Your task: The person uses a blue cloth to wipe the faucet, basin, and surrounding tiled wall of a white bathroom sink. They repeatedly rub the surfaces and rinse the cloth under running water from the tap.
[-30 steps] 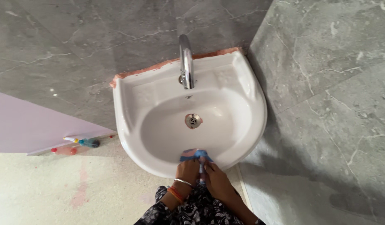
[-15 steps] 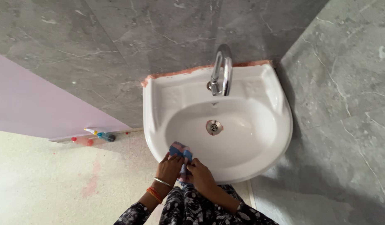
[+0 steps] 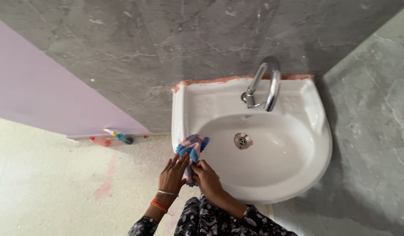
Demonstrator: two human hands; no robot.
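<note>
Here I'm looking down on a glossy white ceramic basin [image 3: 298, 175], rounded at the front and straight where it meets the wall, with a rough pinkish-orange seam along that back edge. A curved chrome tap [image 3: 266, 87] arches over the bowl, and a small round metal drain [image 3: 242, 140] sits at the bottom. The wall behind and the floor to the right are grey stone tile with pale veins; a flat lilac panel [image 3: 44, 91] stands to the left above a cream, speckled floor with a faint pink stain.

My left hand [image 3: 173, 174] and right hand [image 3: 205, 176] sit close together at the basin's front-left rim, both closed on a soft, crumpled cloth [image 3: 192, 145] in blue with pink patches. The cloth bunches up above my fingertips, resting on the rim, while its lower part is pinched between the two hands. A thin metal bangle and orange threads circle my left wrist; dark floral sleeves show below.

A small bottle [image 3: 118, 136] lies on the floor by the panel's foot, well apart.
</note>
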